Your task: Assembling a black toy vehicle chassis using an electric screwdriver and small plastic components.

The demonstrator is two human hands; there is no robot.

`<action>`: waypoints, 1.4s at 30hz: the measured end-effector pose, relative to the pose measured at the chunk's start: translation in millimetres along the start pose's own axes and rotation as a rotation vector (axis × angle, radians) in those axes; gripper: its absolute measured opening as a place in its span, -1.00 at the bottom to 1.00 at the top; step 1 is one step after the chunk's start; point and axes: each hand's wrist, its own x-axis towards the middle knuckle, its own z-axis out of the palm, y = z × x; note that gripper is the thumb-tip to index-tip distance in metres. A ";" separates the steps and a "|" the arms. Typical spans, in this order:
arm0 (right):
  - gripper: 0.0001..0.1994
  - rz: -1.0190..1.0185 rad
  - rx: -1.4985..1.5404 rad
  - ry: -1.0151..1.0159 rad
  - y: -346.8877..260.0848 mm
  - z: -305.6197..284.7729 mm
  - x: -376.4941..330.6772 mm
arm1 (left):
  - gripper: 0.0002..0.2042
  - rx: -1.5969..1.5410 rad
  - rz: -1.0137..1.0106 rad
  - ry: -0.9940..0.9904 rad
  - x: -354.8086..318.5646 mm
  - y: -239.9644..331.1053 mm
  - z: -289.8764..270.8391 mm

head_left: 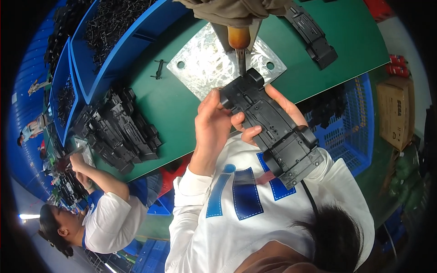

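Note:
A black plastic toy car chassis (273, 123) is held slantwise in front of my body, its far end over the near edge of a metal plate (205, 54). My left hand (212, 125) is closed at its left far corner, beside a wheel arch. My right hand (287, 105) grips the chassis along its right side, palm partly hidden beneath. Fingertips curl over the left edge. Directly above the chassis's far end is the metal tip of a fixed tool (241, 50) with an amber collar; whether they touch I cannot tell.
Several similar black chassis are stacked (120, 129) on the green table (164, 98) at left; another chassis (314, 38) lies far right. A small black part (159, 69) lies near blue bins (116, 43) of dark pieces. A co-worker (107, 204) works at left. Right: blue crate (359, 123), cardboard box (395, 111).

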 end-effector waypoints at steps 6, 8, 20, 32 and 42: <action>-0.46 0.007 -0.021 -0.019 -2.3 -2.9 -0.2 | -0.56 0.027 0.008 0.030 0.3 0.5 3.6; -0.46 0.004 -0.014 -0.010 -2.2 -4.6 -0.3 | -0.55 0.053 0.010 0.004 0.8 0.2 2.1; -0.51 0.004 -0.060 -0.029 -1.3 -3.4 -1.2 | -0.53 0.076 -0.015 -0.004 0.3 1.1 0.8; -0.44 0.014 -0.004 -0.020 -3.7 -5.1 1.7 | -0.56 0.031 0.014 0.004 2.1 0.4 1.7; -0.44 0.007 0.001 -0.005 -3.2 -4.9 2.4 | -0.58 0.017 0.015 -0.004 1.6 -0.8 -1.2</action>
